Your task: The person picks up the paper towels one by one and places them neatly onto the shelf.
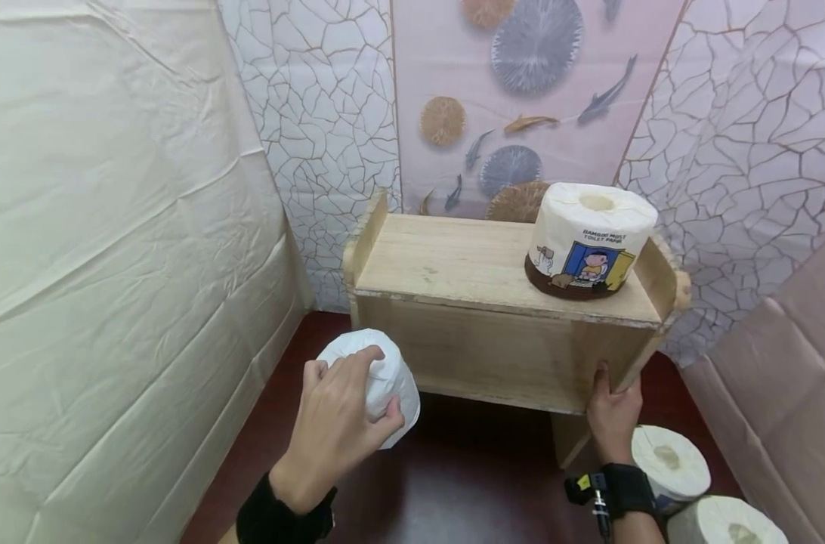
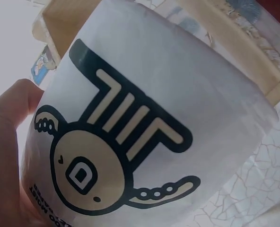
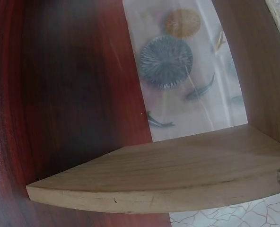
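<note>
In the head view my left hand [image 1: 341, 412] grips a white-wrapped toilet paper roll [image 1: 392, 393] from above, in front of the left part of a wooden shelf [image 1: 446, 261]. The left wrist view shows this toilet roll [image 2: 206, 75] up close, with a cartoon figure printed on its wrapper. At the shelf's lower right, my right hand [image 1: 614, 419] holds the side panel near the lower board. That side panel [image 3: 168, 170] fills the bottom of the right wrist view, where the hand itself is hidden. Another toilet roll [image 1: 592, 242] stands upright on the top board's right end.
Two more toilet rolls, one [image 1: 671, 461] behind the other [image 1: 728, 521], stand on the dark red floor surface [image 1: 446, 483] beside my right wrist. Cream padded fabric [image 1: 127, 227] walls the left side, pinkish panels [image 1: 780, 378] the right. A patterned backdrop [image 1: 331, 113] hangs behind the shelf.
</note>
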`<state>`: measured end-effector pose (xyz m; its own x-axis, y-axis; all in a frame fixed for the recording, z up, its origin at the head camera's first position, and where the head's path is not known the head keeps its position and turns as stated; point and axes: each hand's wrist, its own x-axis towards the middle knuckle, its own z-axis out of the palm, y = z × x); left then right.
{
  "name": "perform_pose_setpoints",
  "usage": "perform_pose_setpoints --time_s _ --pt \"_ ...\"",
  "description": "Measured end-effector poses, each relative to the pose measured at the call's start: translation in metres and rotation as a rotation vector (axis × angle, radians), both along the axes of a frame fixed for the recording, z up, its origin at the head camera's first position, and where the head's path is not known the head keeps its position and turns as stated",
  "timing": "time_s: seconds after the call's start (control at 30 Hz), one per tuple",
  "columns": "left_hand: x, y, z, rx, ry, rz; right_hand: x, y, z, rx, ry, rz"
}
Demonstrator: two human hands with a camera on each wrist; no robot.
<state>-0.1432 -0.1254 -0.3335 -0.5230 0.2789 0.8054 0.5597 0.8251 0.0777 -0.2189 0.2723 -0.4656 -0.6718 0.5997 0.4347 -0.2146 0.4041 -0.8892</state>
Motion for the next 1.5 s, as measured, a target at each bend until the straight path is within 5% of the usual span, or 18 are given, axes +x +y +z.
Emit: perform_pose_setpoints --time_s 0.67,1.13,1.5 --pt "-0.005 -0.004 0.024 -0.034 0.021 -0.036 0.000 -0.001 -0.001 -0.011 -0.028 0.014" --pt "-0.016 -0.005 0.078 -0.037 0.028 -0.151 0.002 0.008 0.006 -0.012 -0.018 0.000" --pt "-0.016 -0.003 0.093 -0.059 0.000 -0.177 0.003 0.002 0.005 0.001 -0.011 -0.008"
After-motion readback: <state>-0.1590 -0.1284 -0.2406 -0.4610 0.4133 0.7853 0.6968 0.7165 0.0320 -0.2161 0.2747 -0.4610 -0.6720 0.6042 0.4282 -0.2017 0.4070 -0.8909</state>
